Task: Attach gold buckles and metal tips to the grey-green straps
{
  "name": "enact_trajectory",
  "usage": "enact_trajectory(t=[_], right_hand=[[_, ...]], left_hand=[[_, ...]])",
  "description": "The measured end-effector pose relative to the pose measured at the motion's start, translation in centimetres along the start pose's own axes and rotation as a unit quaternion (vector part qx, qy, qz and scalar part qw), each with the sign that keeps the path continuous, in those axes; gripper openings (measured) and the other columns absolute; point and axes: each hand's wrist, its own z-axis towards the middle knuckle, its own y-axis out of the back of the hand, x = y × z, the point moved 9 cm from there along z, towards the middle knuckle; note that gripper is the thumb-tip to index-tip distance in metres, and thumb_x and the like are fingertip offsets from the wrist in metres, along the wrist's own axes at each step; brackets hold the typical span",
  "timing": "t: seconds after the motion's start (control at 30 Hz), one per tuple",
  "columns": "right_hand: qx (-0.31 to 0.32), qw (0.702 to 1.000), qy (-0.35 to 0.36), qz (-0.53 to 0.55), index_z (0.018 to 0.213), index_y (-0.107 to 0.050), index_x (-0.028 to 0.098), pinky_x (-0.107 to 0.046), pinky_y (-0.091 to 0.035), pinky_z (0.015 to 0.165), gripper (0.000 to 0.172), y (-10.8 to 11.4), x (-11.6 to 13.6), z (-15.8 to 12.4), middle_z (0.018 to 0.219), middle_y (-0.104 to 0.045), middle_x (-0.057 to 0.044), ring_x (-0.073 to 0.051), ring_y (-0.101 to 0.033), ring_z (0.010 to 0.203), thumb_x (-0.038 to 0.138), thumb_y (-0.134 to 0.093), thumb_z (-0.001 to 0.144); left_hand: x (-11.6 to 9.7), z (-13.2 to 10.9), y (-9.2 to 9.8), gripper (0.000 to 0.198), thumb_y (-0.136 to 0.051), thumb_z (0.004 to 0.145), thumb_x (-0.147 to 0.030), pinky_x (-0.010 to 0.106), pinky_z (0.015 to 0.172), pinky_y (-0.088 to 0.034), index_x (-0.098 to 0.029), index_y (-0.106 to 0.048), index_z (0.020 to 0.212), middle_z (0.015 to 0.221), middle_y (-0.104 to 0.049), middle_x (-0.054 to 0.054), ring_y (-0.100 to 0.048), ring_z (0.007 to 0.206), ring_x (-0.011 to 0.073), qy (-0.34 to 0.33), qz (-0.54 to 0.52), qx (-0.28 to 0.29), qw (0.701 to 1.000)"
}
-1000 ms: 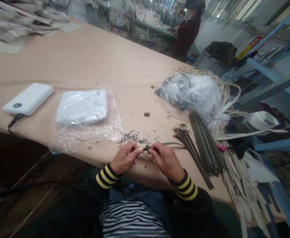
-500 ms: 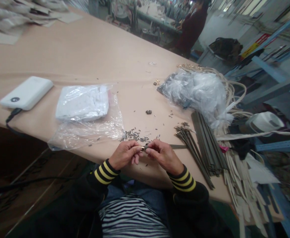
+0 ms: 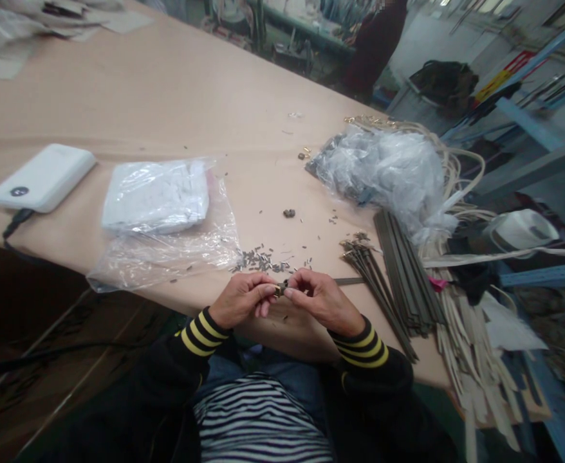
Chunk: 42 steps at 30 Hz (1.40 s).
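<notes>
My left hand [image 3: 244, 297] pinches a small gold-coloured metal buckle [image 3: 278, 291] between thumb and fingers. Close against it, my right hand [image 3: 322, 300] is closed on the end of a dark olive strap [image 3: 350, 281], whose tail runs out to the right behind the hand. The fingers partly cover the join between buckle and strap. Just beyond my hands lie many small dark pieces [image 3: 259, 260], scattered on the table [image 3: 166, 96]. To the right is a bundle of similar straps with metal ends [image 3: 372, 276], beside a stack of flat olive strips [image 3: 405, 276].
A plastic-wrapped white packet [image 3: 157, 196] and a white power bank [image 3: 44, 177] with a cable lie left. A clear plastic bag [image 3: 379, 164] sits at the right, near cream strips [image 3: 475, 360]. Another person [image 3: 376, 48] stands beyond the table. The table's front edge is below my hands.
My right fingers have shifted slightly at the strap end, and the buckle looks a little turned. The whole view has moved slightly; the things on the table stay in place.
</notes>
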Motion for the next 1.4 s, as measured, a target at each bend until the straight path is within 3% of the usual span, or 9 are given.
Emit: enact_trajectory(t=[0.17, 0.53, 0.83, 1.07, 1.4], right_hand=[[0.003, 1.000, -0.011, 0.001, 0.059, -0.042, 0.018, -0.019, -0.028, 0.045, 0.016, -0.4, -0.1, 0.1, 0.050, -0.037, 0.007, -0.007, -0.034, 0.047, 0.024, -0.053, 0.070], [0.005, 1.000, -0.007, -0.018, 0.058, -0.040, 0.018, -0.019, -0.027, 0.046, 0.018, -0.5, -0.5, 0.3, 0.050, -0.036, 0.007, -0.007, -0.033, 0.047, 0.023, -0.053, 0.069], [-0.059, 0.986, 0.015, -0.153, 0.058, -0.043, 0.018, -0.020, -0.029, 0.050, 0.017, -0.3, 0.8, 0.1, 0.053, -0.042, 0.005, -0.008, -0.039, 0.049, 0.016, -0.054, 0.070], [-0.071, 0.975, 0.027, -0.211, 0.060, -0.044, 0.019, -0.022, -0.029, 0.053, 0.015, -0.8, 0.7, 0.0, 0.057, -0.045, 0.003, -0.010, -0.042, 0.053, 0.017, -0.054, 0.072], [-0.059, 0.979, 0.014, -0.195, 0.062, -0.047, 0.018, -0.022, -0.031, 0.055, 0.013, -0.5, -0.2, -0.2, 0.060, -0.048, 0.002, -0.011, -0.044, 0.056, 0.017, -0.056, 0.072]], left_hand=[[0.1, -0.1, -0.1, 0.023, -0.056, 0.071, -0.033, 0.015, 0.035, -0.035, -0.012, -0.058, 0.078, 0.042, -0.053, -0.004, -0.047, 0.034, 0.0054, 0.012, 0.012, 0.012, 1.000], [-0.5, -0.3, -0.5, 0.037, -0.058, 0.068, -0.033, 0.017, 0.039, -0.040, -0.010, -0.056, 0.097, 0.045, -0.054, -0.004, -0.050, 0.039, 0.0068, 0.017, 0.026, 0.025, 0.999], [-0.8, 0.2, -0.7, 0.026, -0.058, 0.068, -0.033, 0.020, 0.047, -0.046, -0.013, -0.052, 0.084, 0.054, -0.057, -0.002, -0.054, 0.047, 0.0083, 0.008, 0.050, 0.027, 0.998], [-1.5, 0.1, -0.8, 0.016, -0.045, 0.073, -0.025, 0.018, 0.041, -0.038, -0.014, -0.052, 0.082, 0.048, -0.049, -0.006, -0.048, 0.041, 0.0082, -0.020, 0.179, -0.013, 0.984], [-2.4, 0.1, -1.5, 0.011, -0.040, 0.074, -0.019, 0.020, 0.046, -0.033, -0.016, -0.050, 0.077, 0.055, -0.046, -0.004, -0.042, 0.047, 0.0088, -0.098, 0.357, -0.032, 0.928]])
